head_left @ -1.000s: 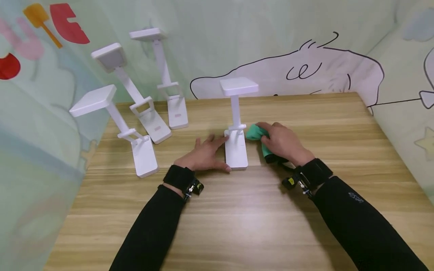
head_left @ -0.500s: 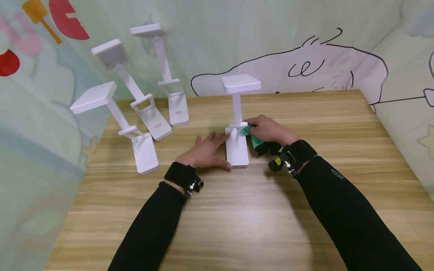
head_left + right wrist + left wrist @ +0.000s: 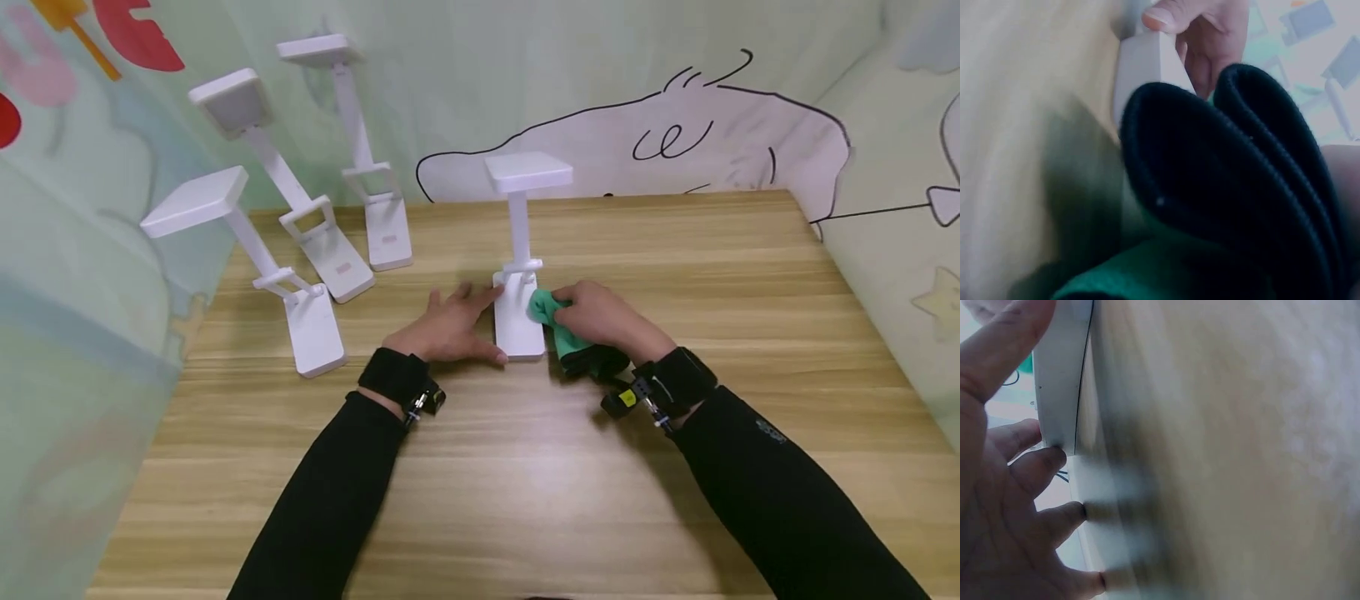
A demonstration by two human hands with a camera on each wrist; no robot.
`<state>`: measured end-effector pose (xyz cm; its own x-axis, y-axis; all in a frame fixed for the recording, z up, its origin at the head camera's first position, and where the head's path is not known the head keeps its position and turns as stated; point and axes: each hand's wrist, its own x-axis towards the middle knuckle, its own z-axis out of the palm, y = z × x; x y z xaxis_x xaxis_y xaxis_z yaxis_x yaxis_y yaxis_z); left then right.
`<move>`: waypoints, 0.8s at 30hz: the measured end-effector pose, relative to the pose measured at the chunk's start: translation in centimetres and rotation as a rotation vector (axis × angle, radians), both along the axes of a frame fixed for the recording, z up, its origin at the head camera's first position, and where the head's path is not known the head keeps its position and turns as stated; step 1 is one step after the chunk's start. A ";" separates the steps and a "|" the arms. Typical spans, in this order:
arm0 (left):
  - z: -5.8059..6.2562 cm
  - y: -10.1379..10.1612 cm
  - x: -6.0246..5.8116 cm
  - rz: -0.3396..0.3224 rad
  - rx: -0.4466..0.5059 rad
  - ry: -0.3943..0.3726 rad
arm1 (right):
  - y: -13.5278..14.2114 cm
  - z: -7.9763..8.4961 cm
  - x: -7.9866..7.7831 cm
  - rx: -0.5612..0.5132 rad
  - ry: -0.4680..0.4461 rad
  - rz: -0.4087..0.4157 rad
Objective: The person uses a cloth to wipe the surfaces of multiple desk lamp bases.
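Note:
A white desk lamp [image 3: 519,321] stands upright on the wooden table, its flat head raised on a stem. My left hand [image 3: 450,327] rests against the left side of its base, fingers spread, thumb near the front corner. In the left wrist view, the fingertips [image 3: 1054,456] touch the base edge. My right hand [image 3: 606,321] pinches a green cloth [image 3: 567,340] with a black border, and one bunched end of it lies against the right side of the base. Black folds of the cloth [image 3: 1210,162] hide most of the right fingers in the right wrist view.
Three more white desk lamps stand at the back left: a near one [image 3: 313,329], a middle one [image 3: 337,262] and a far one [image 3: 387,233]. The wooden table [image 3: 480,500] meets a printed curtain [image 3: 600,75] behind.
My right hand moved left with the cloth up to the lamp, then drew it toward me along the base's right side. The left hand stays against the base.

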<state>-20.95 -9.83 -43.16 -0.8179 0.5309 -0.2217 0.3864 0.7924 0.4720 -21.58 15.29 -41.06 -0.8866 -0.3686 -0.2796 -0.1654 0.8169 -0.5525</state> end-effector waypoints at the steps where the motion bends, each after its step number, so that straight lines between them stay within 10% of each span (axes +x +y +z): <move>1: 0.0 0.0 0.0 0.001 0.001 -0.007 | 0.0 -0.1 0.5 0.017 0.033 0.025; 10: -0.2 -0.2 -0.3 -0.015 0.003 -0.001 | 1.5 0.9 3.9 0.084 0.162 0.222; 16: -0.3 -0.4 -0.5 -0.026 0.018 -0.005 | 0.4 2.3 1.7 -0.005 0.236 0.116; 24: -0.4 -0.7 -0.6 -0.018 0.015 -0.032 | -2.3 -0.8 0.3 0.041 0.314 0.165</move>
